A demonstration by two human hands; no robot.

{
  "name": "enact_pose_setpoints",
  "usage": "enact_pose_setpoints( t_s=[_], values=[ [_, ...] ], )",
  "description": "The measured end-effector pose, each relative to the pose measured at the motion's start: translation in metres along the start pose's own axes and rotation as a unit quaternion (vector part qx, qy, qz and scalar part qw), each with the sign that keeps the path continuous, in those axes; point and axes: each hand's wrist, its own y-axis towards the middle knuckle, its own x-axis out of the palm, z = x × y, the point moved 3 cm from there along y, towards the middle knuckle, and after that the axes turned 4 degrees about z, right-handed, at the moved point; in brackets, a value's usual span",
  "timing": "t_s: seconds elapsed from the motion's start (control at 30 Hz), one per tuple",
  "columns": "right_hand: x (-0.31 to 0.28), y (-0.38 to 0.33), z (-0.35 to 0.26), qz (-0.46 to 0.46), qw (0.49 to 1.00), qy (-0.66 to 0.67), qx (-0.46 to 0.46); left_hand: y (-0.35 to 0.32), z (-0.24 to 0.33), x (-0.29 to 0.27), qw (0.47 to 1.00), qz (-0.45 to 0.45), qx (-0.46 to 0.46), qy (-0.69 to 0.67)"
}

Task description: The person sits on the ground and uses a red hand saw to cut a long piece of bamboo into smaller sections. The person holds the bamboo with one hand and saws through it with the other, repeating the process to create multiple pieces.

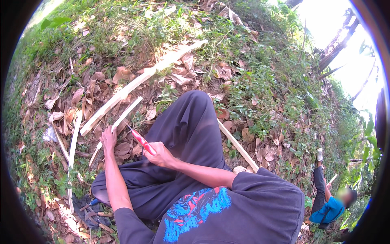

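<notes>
Near my left knee, my left hand [108,139] is closed around a thin pale wooden strip [127,111], which slants up and away to the right with its lower end sticking out below my fingers. Close by on the right, my right hand [161,155] grips a red-handled tool [143,142]. Its thin metal tip points toward the strip, apart from my left fingers; whether it is a knife or a screwdriver is not clear. Just beyond my hands lies a longer, thicker pale wooden piece [132,85] with a rough, split far end.
Other pale strips [74,142] lie on the left, and one stick [239,147] rests right of my bent knee. Beside my left leg sits a dark cloth item [92,215] near a blue-handled tool [94,201]. Dry leaves cover the ground. A person in blue [328,209] sits far right.
</notes>
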Motion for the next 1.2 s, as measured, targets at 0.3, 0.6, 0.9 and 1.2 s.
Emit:
enact_pose_setpoints(
  t_s=[0.3, 0.6, 0.9, 1.2],
  values=[
    [-0.003, -0.003, -0.011, 0.01, 0.998, 0.066, -0.017, 0.0, 0.001, 0.0, 1.0, 0.0, -0.002, 0.006],
    [-0.004, -0.005, -0.016, 0.005, 0.997, 0.074, -0.026, 0.0, 0.004, -0.003, 1.0, -0.008, -0.011, 0.001],
    [-0.006, -0.005, -0.02, -0.003, 0.996, 0.078, -0.032, 0.0, 0.003, -0.004, 1.0, -0.005, -0.009, -0.001],
    [0.001, 0.001, 0.007, -0.004, 1.0, 0.013, -0.01, -0.002, 0.006, -0.007, 1.0, -0.016, -0.011, -0.007]
  ],
)
